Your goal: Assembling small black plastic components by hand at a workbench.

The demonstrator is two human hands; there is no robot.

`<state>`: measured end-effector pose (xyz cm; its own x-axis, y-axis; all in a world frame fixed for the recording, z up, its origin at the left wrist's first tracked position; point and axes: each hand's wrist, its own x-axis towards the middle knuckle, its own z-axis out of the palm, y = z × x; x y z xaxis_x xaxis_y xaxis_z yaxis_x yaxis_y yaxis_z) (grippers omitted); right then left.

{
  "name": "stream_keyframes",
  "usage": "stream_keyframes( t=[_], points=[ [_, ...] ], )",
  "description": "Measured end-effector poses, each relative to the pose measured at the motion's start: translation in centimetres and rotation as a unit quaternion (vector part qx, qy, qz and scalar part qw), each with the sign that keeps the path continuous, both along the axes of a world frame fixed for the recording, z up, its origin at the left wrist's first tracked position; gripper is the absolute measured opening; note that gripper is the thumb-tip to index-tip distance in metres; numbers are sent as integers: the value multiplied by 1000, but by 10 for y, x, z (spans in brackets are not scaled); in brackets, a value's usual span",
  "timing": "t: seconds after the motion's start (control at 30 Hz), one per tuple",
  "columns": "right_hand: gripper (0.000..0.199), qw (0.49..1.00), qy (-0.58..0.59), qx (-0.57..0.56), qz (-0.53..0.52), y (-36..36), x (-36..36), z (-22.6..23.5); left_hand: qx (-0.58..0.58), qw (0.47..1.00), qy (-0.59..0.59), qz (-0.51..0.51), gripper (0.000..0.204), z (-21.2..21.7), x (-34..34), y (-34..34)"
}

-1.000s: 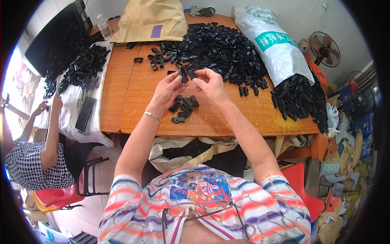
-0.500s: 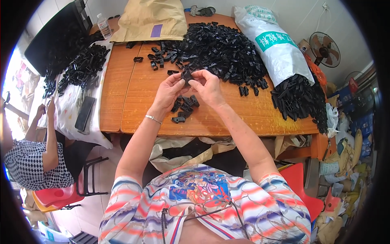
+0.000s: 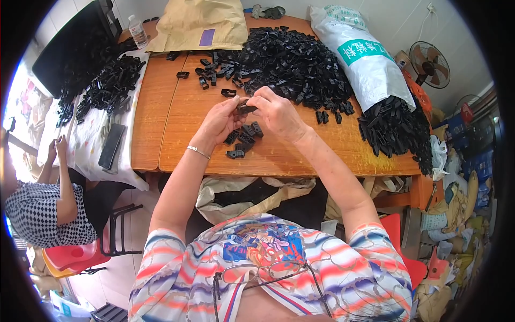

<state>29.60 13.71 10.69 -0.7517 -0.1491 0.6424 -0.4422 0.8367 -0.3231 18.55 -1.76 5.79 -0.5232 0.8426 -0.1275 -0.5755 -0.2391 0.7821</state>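
Between my two hands, above the wooden table (image 3: 182, 145), is a small black plastic part (image 3: 246, 109). My left hand (image 3: 221, 119) grips it from the left with thumb and fingers. My right hand (image 3: 276, 114) is closed at its right end, fingers pinched together; whether they hold a second piece is hidden. Just below my hands lies a little group of black plastic parts (image 3: 245, 140). Beyond them spreads a large heap of similar black parts (image 3: 295, 64), with a loose one (image 3: 228, 93) next to my left fingertips.
A brown paper bag (image 3: 198, 24) stands at the back. On the right, a white sack (image 3: 370, 70) spills long black pieces (image 3: 394, 129). To the left are a phone (image 3: 112, 146), a plastic bottle (image 3: 138, 33), another black pile (image 3: 110, 83) and a seated person (image 3: 51, 212). A fan (image 3: 429, 63) stands far right.
My right hand has turned over the part, its knuckles now higher, and the part has tilted flatter. The person on the left has brought their hands together.
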Motion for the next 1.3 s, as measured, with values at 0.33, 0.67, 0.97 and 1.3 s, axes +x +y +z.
stream_keyframes(
  t=[0.33,0.67,0.97,1.3],
  points=[
    [25,999,-8,22,28,-1,3,4,-71,997,23,16,33,4,5,-3],
    [25,1000,9,6,23,-2,4,4,-94,994,39,23,37,8,7,-3],
    [24,999,-20,6,33,3,4,-15,-128,989,75,-2,37,4,16,-8],
    [26,912,-297,-283,-3,-1,7,-27,-189,945,266,-32,25,1,21,-14]
  ],
)
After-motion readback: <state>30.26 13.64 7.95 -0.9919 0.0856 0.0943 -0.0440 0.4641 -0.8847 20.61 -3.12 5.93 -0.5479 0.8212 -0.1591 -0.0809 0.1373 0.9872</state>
